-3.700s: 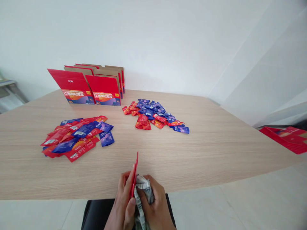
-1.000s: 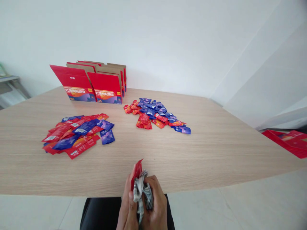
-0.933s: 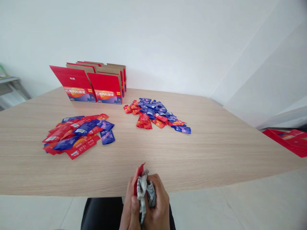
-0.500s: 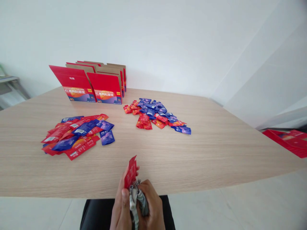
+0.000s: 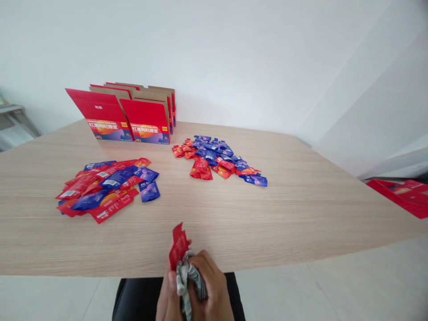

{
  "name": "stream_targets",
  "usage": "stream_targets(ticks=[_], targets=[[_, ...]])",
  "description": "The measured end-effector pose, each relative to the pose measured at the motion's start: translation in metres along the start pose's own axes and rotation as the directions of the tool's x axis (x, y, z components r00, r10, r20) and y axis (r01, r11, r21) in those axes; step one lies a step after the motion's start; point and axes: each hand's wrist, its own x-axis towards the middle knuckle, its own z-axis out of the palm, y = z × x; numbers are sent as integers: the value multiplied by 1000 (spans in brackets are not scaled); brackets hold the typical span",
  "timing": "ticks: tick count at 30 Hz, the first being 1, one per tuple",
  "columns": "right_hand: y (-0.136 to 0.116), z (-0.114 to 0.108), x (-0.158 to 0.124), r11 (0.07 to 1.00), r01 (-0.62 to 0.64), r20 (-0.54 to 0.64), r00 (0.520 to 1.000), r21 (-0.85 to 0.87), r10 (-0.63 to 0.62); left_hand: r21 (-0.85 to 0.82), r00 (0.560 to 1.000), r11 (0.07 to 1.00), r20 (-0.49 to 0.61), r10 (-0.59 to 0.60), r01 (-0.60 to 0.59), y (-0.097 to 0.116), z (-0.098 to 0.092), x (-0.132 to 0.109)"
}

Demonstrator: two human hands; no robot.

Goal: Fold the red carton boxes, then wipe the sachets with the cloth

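Observation:
At the near table edge, my left hand (image 5: pixel 167 290) is closed around a red sachet (image 5: pixel 179 246) that stands up from its fingers. My right hand (image 5: pixel 212 285) grips a bunched grey-and-white striped cloth (image 5: pixel 196 276) pressed against the sachet's lower part. The fingers partly hide both the cloth and the sachet's bottom. Beyond the hands to the left lies a pile of red and blue sachets (image 5: pixel 117 182). A second pile of red and blue sachets (image 5: pixel 210 155) is spread farther back, near the table's middle.
Several open red cartons (image 5: pixel 143 118) with raised flaps stand at the back left, near the white wall. A red box (image 5: pixel 397 196) is at the far right, beyond the table (image 5: pixel 301 214). Part of a grey stand (image 5: pixel 15 118) shows at the far left.
The red sachet has tilted and shifted slightly left and down in my left hand. My right hand and the cloth stay against it.

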Motion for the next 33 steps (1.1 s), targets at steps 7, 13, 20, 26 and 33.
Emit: stream_targets(ticks=[7,13,20,26,33], targets=[[-1,5,2,997,-40,-75,996,65,45,-138,983,973,-5,-186,183,31,-2,26],[7,-7,-11,939,-230,-241,925,256,293,-386,938,862,242,-248,327,22,-3,22],[33,-20,-33,853,-418,-482,704,313,522,-420,936,864,320,-143,276,12,-14,20],[20,-26,-22,926,-242,-384,857,289,344,-449,944,831,137,-300,329,3,-38,38],[0,-21,-3,998,38,-32,999,-56,-39,-234,984,956,49,-169,176,-2,-26,33]])
